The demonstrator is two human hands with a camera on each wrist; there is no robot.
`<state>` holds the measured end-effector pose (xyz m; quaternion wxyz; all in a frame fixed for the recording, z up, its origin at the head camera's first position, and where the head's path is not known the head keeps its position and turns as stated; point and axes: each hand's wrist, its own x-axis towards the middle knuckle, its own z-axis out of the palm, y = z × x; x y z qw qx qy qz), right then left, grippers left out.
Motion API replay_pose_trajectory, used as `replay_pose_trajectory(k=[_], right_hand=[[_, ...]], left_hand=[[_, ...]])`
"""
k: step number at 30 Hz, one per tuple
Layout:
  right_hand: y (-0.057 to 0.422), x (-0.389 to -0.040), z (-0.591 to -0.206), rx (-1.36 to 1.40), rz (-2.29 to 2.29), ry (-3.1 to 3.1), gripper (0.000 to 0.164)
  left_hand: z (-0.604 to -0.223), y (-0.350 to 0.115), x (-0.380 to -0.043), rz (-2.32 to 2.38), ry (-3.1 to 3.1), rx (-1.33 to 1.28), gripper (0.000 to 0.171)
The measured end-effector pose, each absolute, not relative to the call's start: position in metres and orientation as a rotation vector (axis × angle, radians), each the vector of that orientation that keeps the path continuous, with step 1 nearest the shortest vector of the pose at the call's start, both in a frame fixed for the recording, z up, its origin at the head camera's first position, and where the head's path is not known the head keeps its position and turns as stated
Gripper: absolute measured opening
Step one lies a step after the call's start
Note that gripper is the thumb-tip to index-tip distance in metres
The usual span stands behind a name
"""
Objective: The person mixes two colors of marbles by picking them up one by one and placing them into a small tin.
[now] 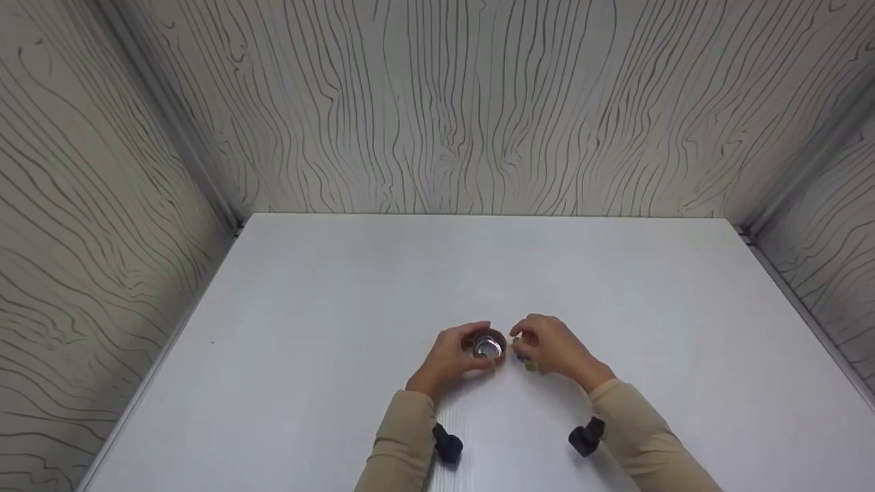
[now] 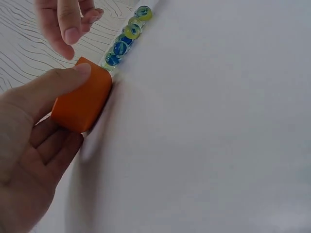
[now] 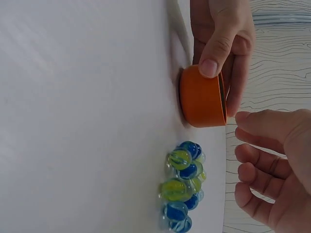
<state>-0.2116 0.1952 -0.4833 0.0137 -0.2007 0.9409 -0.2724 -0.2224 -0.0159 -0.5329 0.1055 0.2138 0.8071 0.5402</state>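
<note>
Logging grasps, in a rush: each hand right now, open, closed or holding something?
Left hand: holding the orange cup.
Right hand: open, fingers loosely curved, nothing visible in its grasp.

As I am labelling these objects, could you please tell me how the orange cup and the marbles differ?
The orange cup is opaque with a plain outside, while the marbles are see-through with blue or yellow-green colouring. The cup is hollow and larger than any single marble; the marbles are small balls. The left hand grips the cup, whereas the marbles lie clustered on the white table. Both have smooth, curved surfaces.
</note>
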Motion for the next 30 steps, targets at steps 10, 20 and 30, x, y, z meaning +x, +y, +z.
replay_pose_trajectory(k=[10,20,30], right_hand=[[0.218,-0.210,-0.483,-0.507,-0.835,2.926,0.016],[0.237,-0.208,-0.487,-0.460,-0.782,2.953,0.015],[0.248,-0.209,-0.493,-0.441,-0.743,2.977,0.013]], left_hand=[[-0.525,-0.016,-0.227,1.444,2.435,0.611,0.068],[-0.525,-0.015,-0.229,1.415,2.444,0.627,0.066],[-0.525,-0.016,-0.234,1.431,2.424,0.570,0.062]])
